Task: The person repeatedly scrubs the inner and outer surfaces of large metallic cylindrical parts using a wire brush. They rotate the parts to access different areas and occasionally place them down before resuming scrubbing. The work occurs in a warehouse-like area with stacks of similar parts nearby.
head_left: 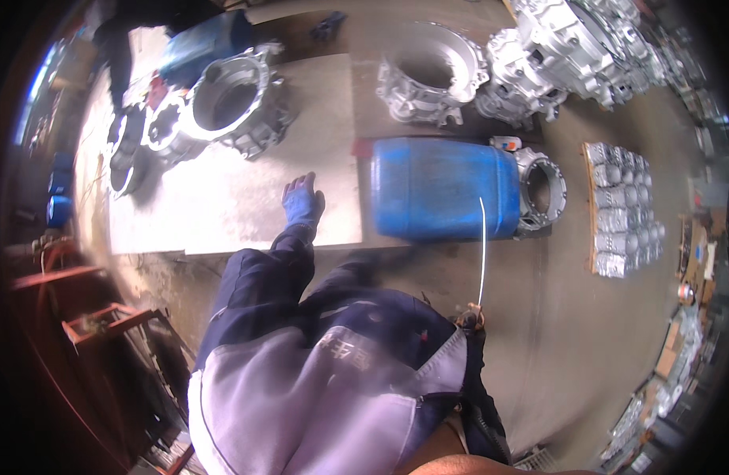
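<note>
My left hand (302, 204), in a blue glove, reaches over the pale tabletop (222, 210) near its front edge. Its fingers are stretched out and hold nothing; whether it touches the surface I cannot tell. At my right side, my right hand (469, 320) is closed around the lower end of a thin white rod (484, 249). The rod points away from me, its tip in front of the blue plastic drum (447, 188). Beyond my left hand stands a large ring-shaped metal housing (257, 131), beside a smaller metal casting (168, 131) and a ring-shaped one (127, 150).
Another metal housing (433, 99) stands beyond the drum, with stacked castings (570, 47) at far right. A ring-shaped casting (543, 190) adjoins the drum's right end. A pallet of metal parts (622, 210) lies farther right. Red metal frames (111, 324) stand at left. A person's dark sleeve (117, 59) shows far left.
</note>
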The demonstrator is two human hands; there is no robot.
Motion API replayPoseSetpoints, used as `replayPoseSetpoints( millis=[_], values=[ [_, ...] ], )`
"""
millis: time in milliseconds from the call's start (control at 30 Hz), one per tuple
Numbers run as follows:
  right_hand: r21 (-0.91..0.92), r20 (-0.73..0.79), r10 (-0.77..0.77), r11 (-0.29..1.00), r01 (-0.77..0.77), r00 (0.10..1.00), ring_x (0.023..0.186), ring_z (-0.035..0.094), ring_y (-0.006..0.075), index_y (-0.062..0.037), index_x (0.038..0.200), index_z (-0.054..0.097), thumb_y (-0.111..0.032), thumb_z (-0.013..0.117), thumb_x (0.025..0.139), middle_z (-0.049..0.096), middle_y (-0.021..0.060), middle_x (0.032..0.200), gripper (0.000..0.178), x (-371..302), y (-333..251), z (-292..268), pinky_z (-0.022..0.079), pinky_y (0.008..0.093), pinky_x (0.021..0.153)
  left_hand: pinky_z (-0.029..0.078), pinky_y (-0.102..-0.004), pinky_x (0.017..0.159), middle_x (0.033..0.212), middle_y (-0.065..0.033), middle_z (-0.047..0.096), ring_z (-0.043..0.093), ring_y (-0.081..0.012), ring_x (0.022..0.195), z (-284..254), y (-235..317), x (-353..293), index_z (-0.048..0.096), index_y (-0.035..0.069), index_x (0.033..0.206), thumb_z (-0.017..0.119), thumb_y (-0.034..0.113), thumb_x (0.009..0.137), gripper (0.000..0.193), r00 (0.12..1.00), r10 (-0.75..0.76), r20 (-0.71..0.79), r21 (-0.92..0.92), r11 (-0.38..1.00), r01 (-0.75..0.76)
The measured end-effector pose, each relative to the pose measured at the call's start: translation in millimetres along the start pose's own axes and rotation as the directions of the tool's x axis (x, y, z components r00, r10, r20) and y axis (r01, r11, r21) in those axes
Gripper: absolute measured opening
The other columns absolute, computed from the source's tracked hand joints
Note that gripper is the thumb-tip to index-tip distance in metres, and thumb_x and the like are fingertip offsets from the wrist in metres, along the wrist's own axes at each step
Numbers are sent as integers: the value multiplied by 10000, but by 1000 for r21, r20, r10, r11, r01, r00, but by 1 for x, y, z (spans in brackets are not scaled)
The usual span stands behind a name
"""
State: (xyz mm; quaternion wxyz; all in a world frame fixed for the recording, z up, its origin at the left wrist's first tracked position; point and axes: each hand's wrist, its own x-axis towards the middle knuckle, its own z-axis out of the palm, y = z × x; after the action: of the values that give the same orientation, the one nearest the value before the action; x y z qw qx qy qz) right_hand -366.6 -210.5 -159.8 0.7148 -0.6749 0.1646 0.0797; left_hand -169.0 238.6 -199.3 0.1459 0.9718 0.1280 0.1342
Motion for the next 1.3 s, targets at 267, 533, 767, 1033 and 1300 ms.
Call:
replayPoseSetpoints(
  millis=[267, 533, 767, 1033, 1300],
  values=[
    [-41, 85, 72, 997, -68, 994, 675, 549, 103, 10, 1140, 531, -333, 535, 920, 570, 18, 760, 408, -8, -18, 56, 451, 228, 640, 450, -424, 833, 977, -107, 637, 598, -290, 951, -27, -66, -52, 517, 126, 1208, 605, 280, 748, 493, 860, -232, 454, 224, 964, 142],
    [-88, -162, -29, 996, 15, 986, 641, 549, 111, -11, 1147, 543, -194, 564, 907, 630, 92, 781, 303, -32, -14, 102, 459, 227, 624, 400, -457, 919, 1210, -127, 538, 506, -311, 1127, 26, -79, 63, 481, 171, 1282, 584, 471, 759, 612, 845, -203, 494, 244, 966, 89],
    [-105, -443, 236, 944, -312, 865, 606, 555, 135, -16, 1055, 549, -318, 466, 948, 638, 63, 700, 331, -12, -25, 141, 441, 254, 599, 226, -472, 1071, 1442, -198, 315, 290, -347, 1333, 103, -108, 199, 461, 159, 1321, 505, 591, 777, 696, 831, -198, 520, 381, 924, -18],
    [-653, -260, 32, 730, -200, 965, 675, 599, 217, -36, 954, 561, -371, 514, 907, 630, 102, 740, 341, -4, -44, 181, 494, 335, 650, 122, -503, 1109, 1472, -127, 297, 242, -330, 1363, 171, -152, 303, 483, 164, 1325, 462, 544, 836, 619, 791, -218, 571, 576, 793, -197],
    [-800, -135, -4, 590, -106, 991, 685, 612, 245, 7, 996, 542, -270, 601, 855, 620, 135, 771, 317, 34, -53, 213, 528, 396, 676, 160, -554, 1082, 1411, -169, 382, 305, -397, 1320, 295, -238, 303, 538, 34, 1253, 378, 309, 897, 478, 862, -272, 428, 810, 538, -233]
  ],
)
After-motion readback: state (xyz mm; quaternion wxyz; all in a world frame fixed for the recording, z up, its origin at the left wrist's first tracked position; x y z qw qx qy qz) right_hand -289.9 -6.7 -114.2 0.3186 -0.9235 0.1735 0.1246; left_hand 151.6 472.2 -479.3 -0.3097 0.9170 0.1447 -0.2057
